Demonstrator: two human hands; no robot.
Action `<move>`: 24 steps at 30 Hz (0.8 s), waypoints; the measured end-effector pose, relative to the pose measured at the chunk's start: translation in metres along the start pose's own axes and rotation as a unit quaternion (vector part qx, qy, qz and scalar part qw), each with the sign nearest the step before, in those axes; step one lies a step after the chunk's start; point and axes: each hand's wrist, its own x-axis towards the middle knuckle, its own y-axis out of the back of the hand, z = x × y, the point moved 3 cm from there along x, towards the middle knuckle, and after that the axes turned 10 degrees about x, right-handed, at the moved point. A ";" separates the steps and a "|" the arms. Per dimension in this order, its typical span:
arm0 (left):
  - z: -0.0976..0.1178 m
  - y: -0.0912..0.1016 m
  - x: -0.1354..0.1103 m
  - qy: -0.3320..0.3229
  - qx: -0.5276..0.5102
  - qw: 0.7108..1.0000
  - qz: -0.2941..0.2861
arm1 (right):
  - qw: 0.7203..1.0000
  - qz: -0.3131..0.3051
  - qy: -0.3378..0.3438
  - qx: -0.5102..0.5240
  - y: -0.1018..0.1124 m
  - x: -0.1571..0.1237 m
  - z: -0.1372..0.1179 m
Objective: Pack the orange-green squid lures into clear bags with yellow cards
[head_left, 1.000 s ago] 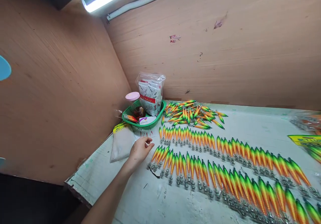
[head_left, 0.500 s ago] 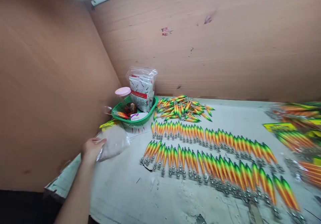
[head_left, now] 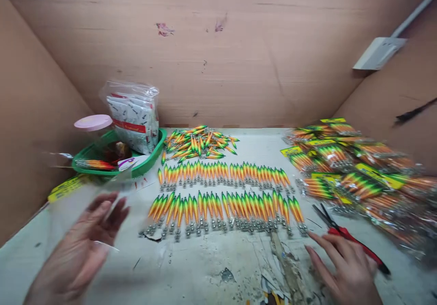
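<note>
Brown board walls [head_left: 273, 68] box in a worn white tabletop [head_left: 211, 268]. Far left, a green basket [head_left: 153, 150] holds a packet-filled bag [head_left: 134, 116] and a pink-lidded jar [head_left: 93, 123]. Lures [head_left: 221, 205] lie in two rows mid-table. The left hand [head_left: 78, 246] spreads behind a clear bag [head_left: 68, 200], grip lost in blur; the right hand [head_left: 344, 268] lies flat, open, beside red scissors [head_left: 355, 243].
</note>
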 end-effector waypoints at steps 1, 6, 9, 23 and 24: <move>-0.011 -0.017 -0.015 0.057 -0.010 0.998 -0.014 | 1.000 -0.010 0.019 -0.006 0.002 0.011 0.002; -0.055 -0.082 -0.068 0.223 -0.073 0.957 -0.170 | 0.996 -0.081 0.024 -0.015 -0.006 0.030 0.016; -0.066 -0.096 -0.077 0.241 -0.071 0.942 -0.224 | 0.996 -0.089 0.010 -0.023 -0.011 0.027 0.020; -0.095 -0.094 -0.060 0.224 -0.047 0.938 -0.261 | 0.997 -0.062 0.039 0.001 0.016 0.034 0.024; -0.096 -0.093 -0.059 0.221 -0.046 0.938 -0.264 | 0.998 -0.054 0.039 0.018 0.025 0.039 0.015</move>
